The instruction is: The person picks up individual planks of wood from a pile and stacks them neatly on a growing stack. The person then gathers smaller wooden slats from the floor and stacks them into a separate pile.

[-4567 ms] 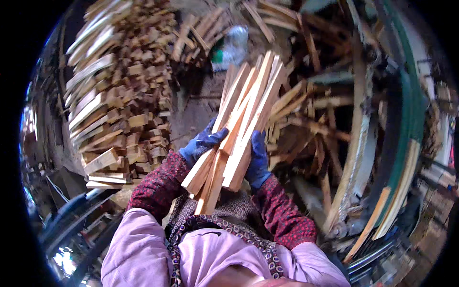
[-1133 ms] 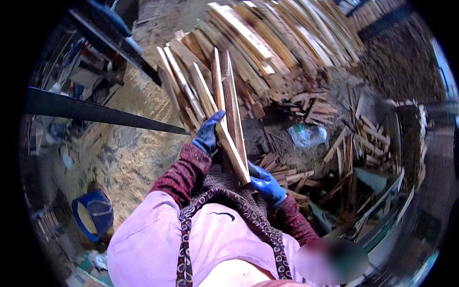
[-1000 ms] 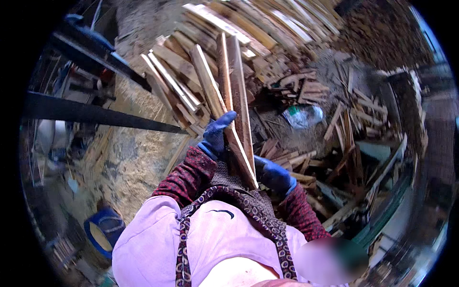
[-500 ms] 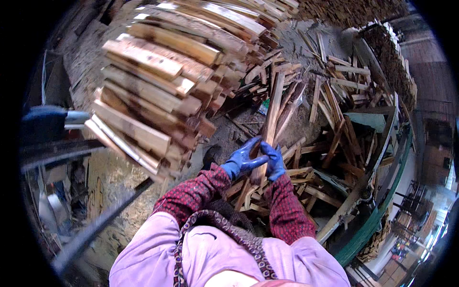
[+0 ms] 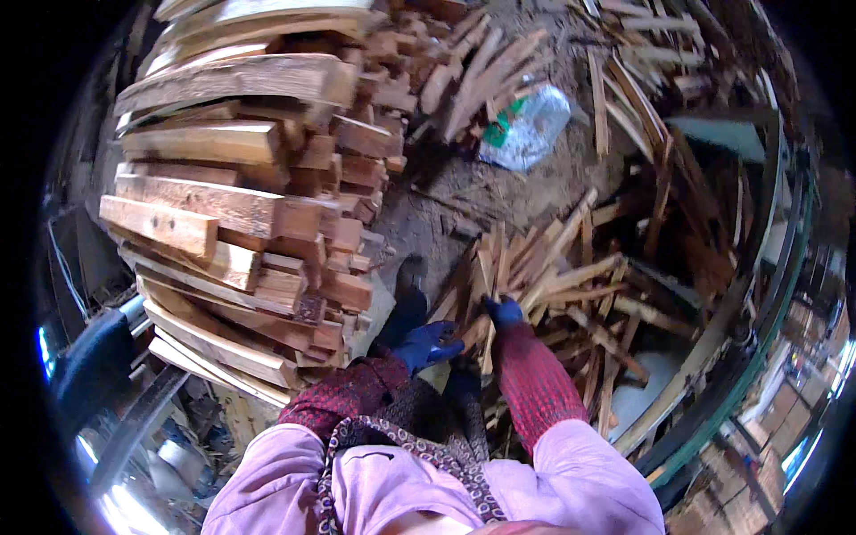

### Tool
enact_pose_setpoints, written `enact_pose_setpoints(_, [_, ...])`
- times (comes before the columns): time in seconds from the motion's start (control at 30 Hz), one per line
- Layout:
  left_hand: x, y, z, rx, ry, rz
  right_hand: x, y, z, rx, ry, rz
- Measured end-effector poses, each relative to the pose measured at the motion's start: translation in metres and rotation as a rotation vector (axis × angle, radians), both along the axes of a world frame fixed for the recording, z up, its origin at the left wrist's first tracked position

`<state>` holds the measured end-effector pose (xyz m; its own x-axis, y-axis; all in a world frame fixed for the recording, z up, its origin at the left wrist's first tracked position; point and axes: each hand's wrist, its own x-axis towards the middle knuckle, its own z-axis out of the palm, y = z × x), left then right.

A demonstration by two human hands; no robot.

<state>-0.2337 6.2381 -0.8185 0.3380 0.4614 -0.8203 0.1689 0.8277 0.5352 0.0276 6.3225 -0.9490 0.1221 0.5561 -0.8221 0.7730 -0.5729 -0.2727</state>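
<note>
Both of my hands wear blue gloves and are low over a heap of loose wood strips [image 5: 557,281] in front of me. My right hand [image 5: 506,312] is closed at the heap's near edge, around a narrow wood strip [image 5: 488,352] that points down toward my feet. Just left of it and lower, my left hand [image 5: 430,346] has its fingers stretched toward the same pieces, with thumb and fingers apart. Its fingertips come close to a short wood piece [image 5: 474,330]; whether they touch it is unclear.
A tall stack of sawn wood pieces [image 5: 205,201] rises on my left, ends facing me. A crumpled clear and green plastic bag [image 5: 526,129] lies on the dirt floor ahead. A curved green-edged rail [image 5: 753,357] bounds the right side. A dark bar [image 5: 143,419] stands lower left.
The long wood piece that stood upright between my hands is no longer held up there. My hands have moved lower and apart, and the view has shifted, bringing the plastic bag into fuller sight.
</note>
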Motion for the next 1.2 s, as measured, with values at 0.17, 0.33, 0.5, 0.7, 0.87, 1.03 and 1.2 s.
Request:
enact_pose_setpoints(0.17, [0.053, -0.018, -0.052, 0.143, 0.198, -0.413, 0.211, -0.275, -0.011, -0.315, 0.052, 0.032])
enact_pose_setpoints(0.33, [0.096, -0.055, -0.103, -0.029, 0.278, -0.454, 0.276, -0.367, -0.017, -0.085, 0.042, 0.436])
enact_pose_setpoints(0.5, [0.118, -0.118, -0.208, -0.049, 0.294, -0.307, 0.279, -0.377, -0.150, 0.171, -0.039, 0.133])
enact_pose_setpoints(0.7, [0.193, -0.094, -0.335, 0.068, 0.385, -0.212, 0.283, -0.264, -0.236, 0.199, 0.278, -0.618])
enact_pose_setpoints(0.87, [0.241, -0.089, -0.440, 0.642, 0.406, -0.360, 0.239, -0.223, -0.321, 0.474, 0.397, -0.616])
enact_pose_setpoints(1.03, [0.257, -0.115, -0.453, 0.133, 0.000, 0.162, 0.159, -0.241, -0.260, 0.549, 0.390, -0.336])
enact_pose_setpoints(1.2, [0.185, -0.118, -0.354, -0.269, -0.015, -0.067, 0.125, -0.242, -0.195, 0.298, 0.848, -0.758])
